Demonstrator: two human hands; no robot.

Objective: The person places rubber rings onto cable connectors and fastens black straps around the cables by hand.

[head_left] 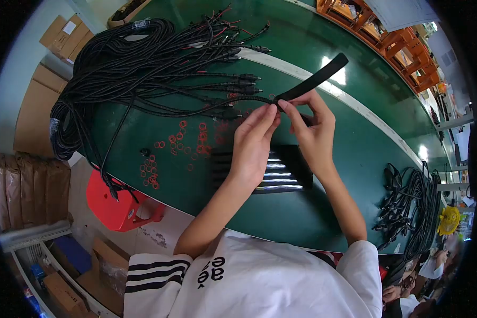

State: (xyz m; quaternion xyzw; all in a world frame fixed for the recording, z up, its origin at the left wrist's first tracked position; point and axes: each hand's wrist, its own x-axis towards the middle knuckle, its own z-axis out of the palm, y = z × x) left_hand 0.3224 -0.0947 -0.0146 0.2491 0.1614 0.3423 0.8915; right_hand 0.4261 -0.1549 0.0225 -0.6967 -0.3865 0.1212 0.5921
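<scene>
My left hand [253, 139] pinches a black cable [206, 109] near its end. Close beside it, my right hand [317, 130] grips a wide black tube [318, 78], which looks like heat-shrink sleeving and slants up to the right. Cable and tube meet between my fingertips, and my fingers hide the exact joint. Below my hands, several shiny black tubes [283, 174] lie side by side on the table. Small red rings [202, 139] are scattered left of my left hand.
A large heap of coiled black cables [106, 69] with plugs covers the table's [222, 212] left side. Another cable bundle [421, 206] lies at the right edge. A red stool [108, 201] stands at the left below the table. Orange racks [408, 53] line the far side.
</scene>
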